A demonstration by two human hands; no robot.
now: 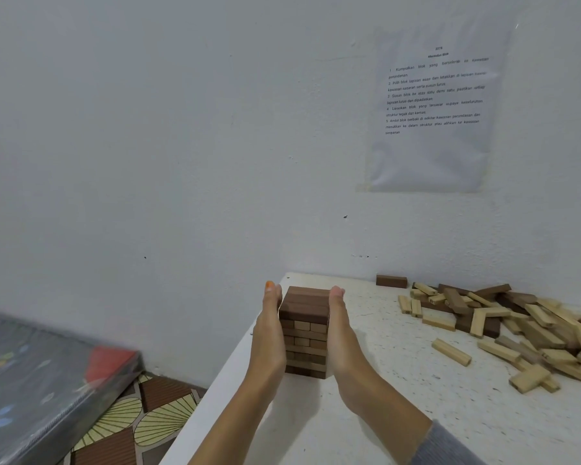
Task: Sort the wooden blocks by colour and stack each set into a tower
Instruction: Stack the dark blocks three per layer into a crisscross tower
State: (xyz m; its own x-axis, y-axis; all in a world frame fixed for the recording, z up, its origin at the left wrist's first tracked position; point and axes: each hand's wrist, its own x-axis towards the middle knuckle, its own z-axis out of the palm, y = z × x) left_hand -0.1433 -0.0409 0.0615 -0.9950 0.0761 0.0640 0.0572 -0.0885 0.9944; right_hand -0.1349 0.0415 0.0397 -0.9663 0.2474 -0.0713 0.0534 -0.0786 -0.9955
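A brown tower (304, 333) of loose wooden blocks stands near the desk's (366, 424) left edge, the left hand (269, 333) and right hand (341, 330) pressed flat-fingered against its opposite sides. Light and rigid, it likely topples easily; even pressure low down suits. Unsorted blocks (517, 327) lie scattered rightward.

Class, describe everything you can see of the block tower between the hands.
The tower is a squared, upright stack of brown wooden blocks in crossing layers, three per layer. The top layers are dark, and the lower ones mix dark and paler brown. It stands on the white table near its far left corner. The left hand and right hand press flat against its sides.
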